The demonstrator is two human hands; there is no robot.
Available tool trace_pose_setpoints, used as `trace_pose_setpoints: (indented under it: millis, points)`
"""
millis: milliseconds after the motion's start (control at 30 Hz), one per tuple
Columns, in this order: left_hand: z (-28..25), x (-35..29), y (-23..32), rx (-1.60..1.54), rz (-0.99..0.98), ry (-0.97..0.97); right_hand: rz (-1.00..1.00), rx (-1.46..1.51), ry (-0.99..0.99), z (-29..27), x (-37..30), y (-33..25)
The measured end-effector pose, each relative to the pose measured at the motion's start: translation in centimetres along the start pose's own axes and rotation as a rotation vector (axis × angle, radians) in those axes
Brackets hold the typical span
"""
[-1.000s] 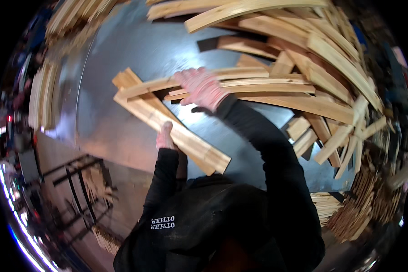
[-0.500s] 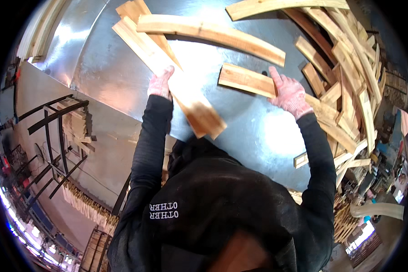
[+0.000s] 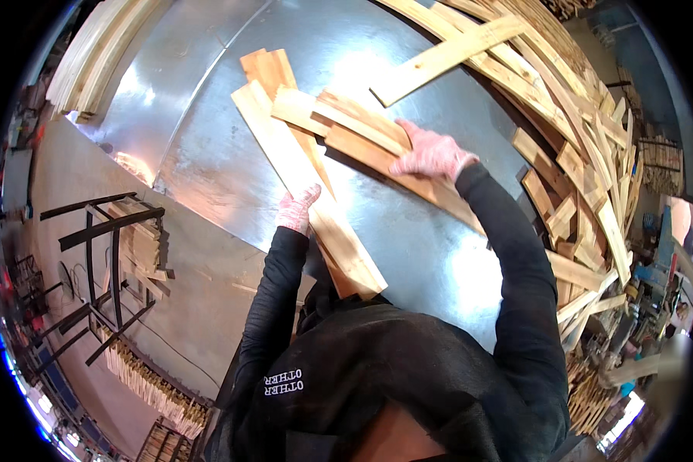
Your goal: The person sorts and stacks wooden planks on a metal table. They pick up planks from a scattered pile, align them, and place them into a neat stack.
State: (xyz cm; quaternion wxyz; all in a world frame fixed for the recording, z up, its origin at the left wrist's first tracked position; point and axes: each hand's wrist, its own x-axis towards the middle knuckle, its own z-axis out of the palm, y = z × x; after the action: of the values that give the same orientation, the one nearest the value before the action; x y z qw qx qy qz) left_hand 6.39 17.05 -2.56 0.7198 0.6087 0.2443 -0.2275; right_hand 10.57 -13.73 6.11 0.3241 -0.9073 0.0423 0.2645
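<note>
A long pale plank [image 3: 308, 185] lies flat, slanting across the worktop. Shorter brown boards [image 3: 377, 146] overlap its far end crosswise.

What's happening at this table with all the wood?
A person in a black top and pinkish work gloves is handling wooden slats on a shiny metal table. The left hand rests against the long pale board that runs toward the body. The right hand presses flat on a darker board lying across a small stack. A big jumbled pile of slats curves along the table's right side, and a neater bundle sits at the upper left.
</note>
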Motion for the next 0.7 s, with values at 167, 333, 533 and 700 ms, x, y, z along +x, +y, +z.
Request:
trace_pose_setpoints:
  millis: [167,333,533,700]
  points:
    - [-6.2,4.0,7.9,0.867,0.096,0.255,0.199,-0.034,0.354,-4.2,-3.6,-3.7]
    - [-8.4,5.0,14.6,1.060,-0.006,0.252,-0.041,0.955,0.114,-7.3,-2.7,-1.8]
    - [-5.2,-2.3,7.6,1.146,0.098,0.282,-0.091,0.545,0.014,5.2,-3.6,-5.2]
    - [-5.8,-5.9,2.0,0.939,0.018,0.247,0.108,0.396,0.308,17.5,-6.4,-4.3]
